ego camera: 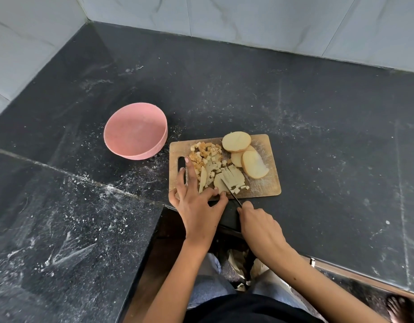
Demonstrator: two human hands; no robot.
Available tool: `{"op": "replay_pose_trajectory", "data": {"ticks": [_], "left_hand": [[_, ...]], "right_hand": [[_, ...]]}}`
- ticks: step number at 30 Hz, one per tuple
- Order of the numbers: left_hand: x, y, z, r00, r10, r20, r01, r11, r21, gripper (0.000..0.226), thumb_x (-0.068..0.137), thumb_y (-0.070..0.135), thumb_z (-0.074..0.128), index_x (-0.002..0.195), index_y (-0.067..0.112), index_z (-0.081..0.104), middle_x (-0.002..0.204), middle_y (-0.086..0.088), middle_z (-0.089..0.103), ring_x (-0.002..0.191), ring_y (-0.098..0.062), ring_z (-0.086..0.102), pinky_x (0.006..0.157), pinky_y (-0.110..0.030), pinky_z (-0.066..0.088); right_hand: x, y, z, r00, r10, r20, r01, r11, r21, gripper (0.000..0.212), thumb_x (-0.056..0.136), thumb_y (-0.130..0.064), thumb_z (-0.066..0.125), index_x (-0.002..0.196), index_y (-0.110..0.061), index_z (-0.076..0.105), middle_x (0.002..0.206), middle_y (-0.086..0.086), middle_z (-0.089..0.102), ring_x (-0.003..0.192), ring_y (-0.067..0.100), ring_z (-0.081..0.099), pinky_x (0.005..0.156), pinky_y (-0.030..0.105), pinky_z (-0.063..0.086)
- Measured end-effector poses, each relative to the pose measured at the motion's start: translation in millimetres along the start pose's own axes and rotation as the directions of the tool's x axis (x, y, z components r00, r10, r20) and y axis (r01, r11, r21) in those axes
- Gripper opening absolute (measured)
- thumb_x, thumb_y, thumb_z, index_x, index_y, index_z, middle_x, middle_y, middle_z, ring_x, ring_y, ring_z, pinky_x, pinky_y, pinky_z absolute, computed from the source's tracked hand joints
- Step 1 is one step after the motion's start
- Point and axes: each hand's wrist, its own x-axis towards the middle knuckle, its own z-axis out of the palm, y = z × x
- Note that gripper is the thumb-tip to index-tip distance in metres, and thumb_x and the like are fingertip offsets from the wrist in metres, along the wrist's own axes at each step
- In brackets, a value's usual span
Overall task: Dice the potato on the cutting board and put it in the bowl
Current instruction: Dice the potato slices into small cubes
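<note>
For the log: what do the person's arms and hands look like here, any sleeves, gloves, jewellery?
Both forearms are bare as far as the frame shows: no sleeve reaches the wrists. The left hand and right hand wear no gloves, and no rings, watch or bracelets are visible. The fingernails look short and unpainted. A black top shows at the bottom edge, with light blue jeans below it.

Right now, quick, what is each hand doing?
Left hand: open, fingertips pressing the potato slice being cut on the cutting board.
Right hand: closed around the knife.
</note>
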Motion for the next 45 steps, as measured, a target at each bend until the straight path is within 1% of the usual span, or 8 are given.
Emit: {"op": "replay_pose_trajectory", "data": {"ticks": [6,18,23,32,36,39,41,45], "left_hand": [[-1,2,2,0.999,0.012,-0.031,-0.011,1.0,0.015,0.012,0.065,0.03,0.085,0.062,0.025,0.074,0.156,-0.007,0.031,0.139,-0.025,0.026,0.103,-0.042,0.018],[-1,3,4,0.997,0.028,-0.078,-0.025,0.999,0.035,0.013,0.067,0.031,0.081,0.06,0.023,0.073,0.155,-0.008,0.032,0.139,-0.027,0.027,0.102,-0.043,0.019],[-2,4,2,0.996,0.038,-0.076,-0.036,0.999,0.037,0.013,0.068,0.027,0.085,0.062,0.023,0.074,0.154,-0.011,0.034,0.139,-0.027,0.027,0.103,-0.042,0.018],[-8,1,-1,1.0,0.013,-0.027,-0.013,1.0,0.015,0.006,0.073,0.029,0.083,0.076,0.03,0.078,0.158,-0.009,0.022,0.145,-0.026,0.018,0.106,-0.045,0.016],[-13,-3,-2,1.0,0.009,-0.024,-0.009,1.0,-0.006,0.006,0.077,0.026,0.081,0.08,0.031,0.078,0.158,-0.01,0.02,0.145,-0.027,0.018,0.104,-0.047,0.019],[-10,-3,-1,0.999,-0.017,-0.034,0.016,1.0,-0.017,0.007,0.074,0.027,0.083,0.075,0.031,0.078,0.158,-0.01,0.022,0.144,-0.028,0.02,0.106,-0.036,0.01],[-8,-3,0,0.999,-0.036,-0.04,0.035,0.999,-0.033,0.008,0.072,0.027,0.084,0.072,0.031,0.077,0.158,-0.01,0.024,0.144,-0.027,0.02,0.106,-0.032,0.007],[-7,-3,1,0.998,-0.039,-0.041,0.037,0.998,-0.045,0.009,0.071,0.027,0.085,0.069,0.029,0.077,0.158,-0.008,0.023,0.146,-0.025,0.018,0.106,-0.037,0.011]], "right_hand": [[0,4,2,1.0,-0.01,-0.002,0.01,1.0,0.008,0.023,0.105,-0.03,0.02,0.098,-0.013,0.035,0.104,0.015,0.062,0.097,0.036,0.06,0.066,0.036,0.036],[-24,24,10,1.0,-0.006,0.008,0.006,0.999,-0.036,0.024,0.105,-0.031,0.019,0.09,-0.015,0.029,0.094,0.01,0.063,0.091,0.035,0.061,0.063,0.035,0.035],[-25,29,4,1.0,0.011,0.007,-0.011,1.0,0.021,0.026,0.104,-0.034,0.021,0.089,-0.014,0.031,0.096,0.013,0.062,0.094,0.038,0.059,0.064,0.036,0.035],[-17,27,-8,0.992,-0.08,-0.098,0.095,0.983,0.156,0.031,0.103,-0.037,0.025,0.083,-0.016,0.036,0.066,-0.003,0.04,0.074,0.031,0.053,0.062,0.035,0.037],[-10,16,-14,0.989,-0.107,-0.102,0.124,0.976,0.181,0.033,0.103,-0.038,0.026,0.08,-0.017,0.038,0.067,-0.002,0.044,0.07,0.027,0.05,0.066,0.038,0.043],[-2,8,-15,0.988,-0.122,-0.093,0.136,0.977,0.163,0.034,0.103,-0.038,0.027,0.08,-0.017,0.04,0.071,-0.001,0.046,0.076,0.029,0.054,0.065,0.037,0.042],[2,5,-16,0.99,-0.121,-0.078,0.131,0.981,0.145,0.033,0.103,-0.038,0.027,0.082,-0.016,0.04,0.077,0.003,0.05,0.082,0.031,0.057,0.066,0.037,0.041],[7,0,-14,0.993,-0.11,-0.041,0.113,0.991,0.068,0.028,0.104,-0.035,0.025,0.09,-0.015,0.038,0.098,0.014,0.06,0.093,0.036,0.058,0.067,0.035,0.036]]}}
